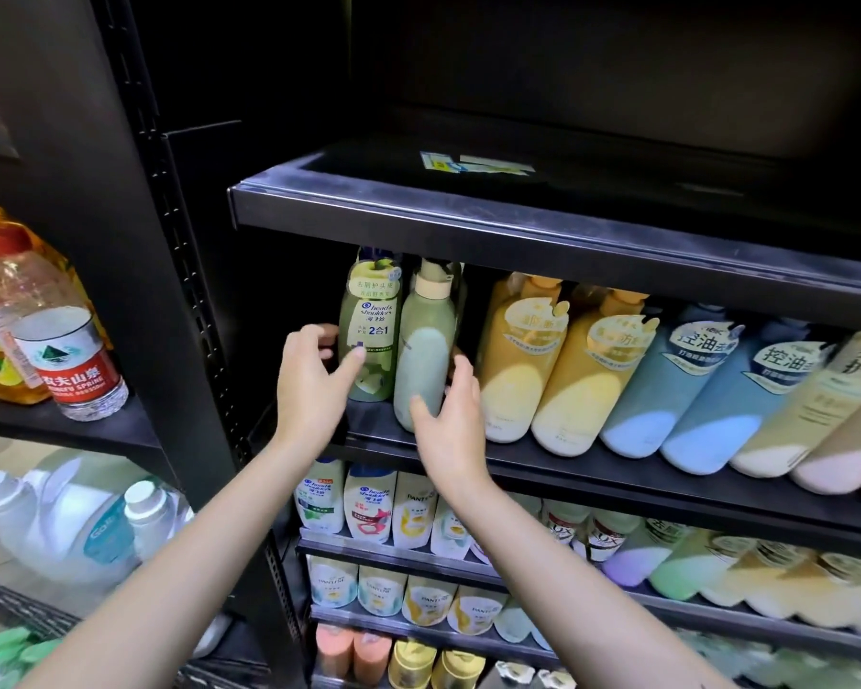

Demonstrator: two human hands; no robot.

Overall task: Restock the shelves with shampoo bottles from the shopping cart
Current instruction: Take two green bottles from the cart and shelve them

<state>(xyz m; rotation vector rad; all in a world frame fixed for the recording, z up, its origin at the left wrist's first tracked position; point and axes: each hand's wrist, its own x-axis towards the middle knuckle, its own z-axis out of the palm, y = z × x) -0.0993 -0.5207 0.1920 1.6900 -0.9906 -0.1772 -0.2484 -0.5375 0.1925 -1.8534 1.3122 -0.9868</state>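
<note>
A green Head & Shoulders shampoo bottle [370, 330] stands at the left end of the black middle shelf [567, 469]. My left hand [314, 375] curls round its left side, thumb on the label. Right beside it stands a matte green pump bottle [426, 340]. My right hand [451, 415] grips that bottle low down, thumb across its front and fingers behind its right side. Both bottles stand upright and touch each other.
Yellow [523, 360], blue [667, 385] and beige [826, 410] pump bottles fill the shelf to the right. The shelf above [518, 226] holds only a paper label. Lower shelves carry small shampoo bottles [369, 509]. A water bottle [65, 340] and oil jug stand on the left rack.
</note>
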